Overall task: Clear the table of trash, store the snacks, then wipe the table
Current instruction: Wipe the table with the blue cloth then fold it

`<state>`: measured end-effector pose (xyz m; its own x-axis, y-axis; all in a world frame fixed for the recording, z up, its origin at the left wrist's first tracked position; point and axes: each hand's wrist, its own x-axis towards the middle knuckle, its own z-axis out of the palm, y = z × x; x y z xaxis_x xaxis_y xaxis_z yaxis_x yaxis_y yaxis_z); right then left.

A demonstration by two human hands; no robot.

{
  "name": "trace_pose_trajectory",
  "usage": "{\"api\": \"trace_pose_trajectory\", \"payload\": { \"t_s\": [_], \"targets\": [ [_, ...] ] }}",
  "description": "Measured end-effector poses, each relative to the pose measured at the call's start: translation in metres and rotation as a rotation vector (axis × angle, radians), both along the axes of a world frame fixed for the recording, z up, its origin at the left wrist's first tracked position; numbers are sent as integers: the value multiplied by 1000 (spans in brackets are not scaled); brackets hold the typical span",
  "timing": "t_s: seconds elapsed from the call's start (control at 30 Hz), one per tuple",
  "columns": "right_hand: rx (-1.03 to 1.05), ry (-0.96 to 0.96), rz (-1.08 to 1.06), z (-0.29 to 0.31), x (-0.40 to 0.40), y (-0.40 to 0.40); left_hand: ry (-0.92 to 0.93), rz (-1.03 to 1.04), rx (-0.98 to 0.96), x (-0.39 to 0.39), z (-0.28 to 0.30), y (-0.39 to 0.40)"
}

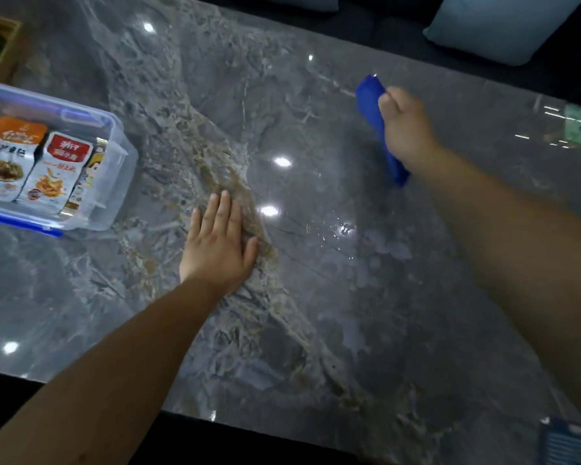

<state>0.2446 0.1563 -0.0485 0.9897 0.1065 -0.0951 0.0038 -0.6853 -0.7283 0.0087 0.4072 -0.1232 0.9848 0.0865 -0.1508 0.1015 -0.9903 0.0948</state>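
**Wipe stage: blue cloth under right grip, far side of tabletop**

Observation. The right hand (406,125) is reached out over the far part of the tabletop (316,313). Its grip is closed around a blue cloth (371,105): fingers curled over the bunched middle, one end sticking out beyond the knuckles, the other trailing back below the wrist. The cloth appears to be in contact with the stone; the picture is motion-blurred there, so contact pressure cannot be read.

Left hand (217,246) lies flat on the tabletop, fingers straight and together, holding nothing. It sits well to the left of the cloth grip and nearer the person; judged to be a brace.

Handling of the cloth. Soft, light, limp; it folds wherever taken. The stone looks polished and glossy, with wet patches and droplets (344,229) nearer the person than the grip, so the cloth should slide easily. Judgement: a bunched grip covers a narrow strip; taking it flatter under the palm would give wider contact.

Pose. Right forearm extended diagonally away from the body, wrist low. Left forearm angled in from the near edge.

Other items. A clear storage box (114,182) with blue latches stands far left of both grips, snack packets (52,166) upright inside. No lid is visible on it. No trash is seen on the tabletop, so trash and snack steps look done; wiping is in hand.
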Motion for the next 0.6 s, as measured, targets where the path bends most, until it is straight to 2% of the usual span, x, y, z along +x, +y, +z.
{"api": "trace_pose_trajectory", "payload": {
  "t_s": [0.13, 0.23, 0.3, 0.43, 0.6],
  "targets": [
    [-254, -110, 172, -24, 48, 24, -6, 7, -1, -1, 0, 1],
    [-497, -155, 473, -48, 54, 38, -9, 5, -5, -1, 0, 1],
    [-650, -196, 567, -59, 53, 39, -14, 5, 1, -1, 0, 2],
    [-681, -222, 605, -61, 37, 36, -7, -7, 31, -2, 0, 2],
    [-667, -231, 772, -57, -61, 32, 8, -7, 30, -2, 1, 1]
  ]
}}
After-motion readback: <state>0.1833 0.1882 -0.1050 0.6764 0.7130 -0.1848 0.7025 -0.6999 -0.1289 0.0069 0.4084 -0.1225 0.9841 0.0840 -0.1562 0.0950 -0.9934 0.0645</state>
